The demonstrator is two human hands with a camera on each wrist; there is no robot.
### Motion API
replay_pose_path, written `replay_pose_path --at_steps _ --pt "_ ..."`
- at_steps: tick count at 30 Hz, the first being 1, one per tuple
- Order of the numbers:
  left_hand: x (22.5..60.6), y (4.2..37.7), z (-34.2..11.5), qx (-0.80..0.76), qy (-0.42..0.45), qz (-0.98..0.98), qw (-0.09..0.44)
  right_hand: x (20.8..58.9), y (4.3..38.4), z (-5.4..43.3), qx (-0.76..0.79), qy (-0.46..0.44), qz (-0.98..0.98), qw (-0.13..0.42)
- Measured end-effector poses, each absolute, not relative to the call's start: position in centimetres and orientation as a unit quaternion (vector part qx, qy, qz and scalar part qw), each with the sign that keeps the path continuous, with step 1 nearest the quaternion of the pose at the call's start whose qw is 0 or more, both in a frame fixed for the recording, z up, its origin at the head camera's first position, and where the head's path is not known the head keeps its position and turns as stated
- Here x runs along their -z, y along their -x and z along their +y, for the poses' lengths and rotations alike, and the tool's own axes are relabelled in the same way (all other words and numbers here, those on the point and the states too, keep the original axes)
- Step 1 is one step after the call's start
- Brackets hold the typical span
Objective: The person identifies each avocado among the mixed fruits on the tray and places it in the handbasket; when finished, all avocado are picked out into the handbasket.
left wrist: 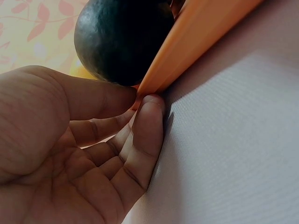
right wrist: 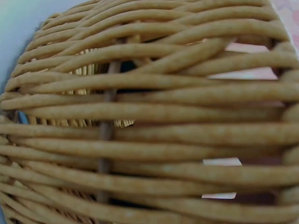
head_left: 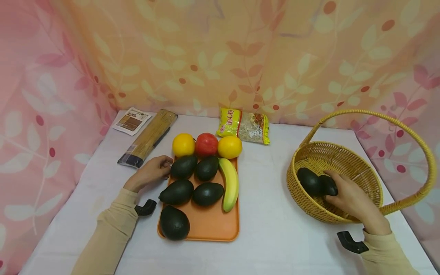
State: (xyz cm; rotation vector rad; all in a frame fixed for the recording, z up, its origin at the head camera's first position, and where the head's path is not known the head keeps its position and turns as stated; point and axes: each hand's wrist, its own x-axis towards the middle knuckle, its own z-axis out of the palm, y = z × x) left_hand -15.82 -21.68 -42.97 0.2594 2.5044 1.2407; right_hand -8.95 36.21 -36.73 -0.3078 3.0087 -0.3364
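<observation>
The left hand [head_left: 152, 172] pinched the rectangular orange tray [head_left: 213, 225]; the right hand [head_left: 351, 196] gripped one dark-green avocado [head_left: 329, 186] inside the round tan wicker basket [head_left: 297, 191], where gentle fingers seemed best.

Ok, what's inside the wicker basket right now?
A dark avocado and another gripped by the right hand; that hand and the near wall of the basket hide part of its floor.
</observation>
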Motion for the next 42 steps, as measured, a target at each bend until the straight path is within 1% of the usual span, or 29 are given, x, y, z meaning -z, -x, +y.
replay_pose_path --at_steps 13,18,23,27,31,34,37,40,42 --pt "43.2 15.9 -21.6 -0.428 -0.093 0.884 0.163 37.0 9.2 36.5 0.105 0.078 0.99 0.045" --pt "43.1 15.8 -21.5 -0.431 -0.093 0.882 0.164 36.2 8.8 36.0 0.093 0.072 0.992 0.039" --pt "42.9 15.8 -21.5 -0.433 -0.095 0.882 0.161 34.5 8.4 34.2 0.097 0.084 0.992 -0.021" --pt "43.0 15.8 -21.6 -0.43 -0.096 0.884 0.159 33.1 8.0 31.5 0.127 0.111 0.979 -0.114" --pt "43.0 15.8 -21.7 -0.432 -0.097 0.882 0.159 32.6 7.9 28.0 0.152 0.171 0.949 -0.216" --pt "43.0 15.8 -21.7 -0.433 -0.098 0.882 0.159 32.8 8.1 25.2 0.159 0.226 0.925 -0.262" --pt "42.9 15.7 -21.6 -0.433 -0.1 0.882 0.16 33.5 8.2 22.1 0.156 0.286 0.906 -0.271" --pt "42.9 15.7 -21.6 -0.432 -0.1 0.882 0.16 34.6 8.2 18.8 0.143 0.349 0.892 -0.249" --pt "42.9 15.7 -21.6 -0.435 -0.099 0.881 0.16 35.5 8.0 16.8 0.133 0.381 0.887 -0.224"
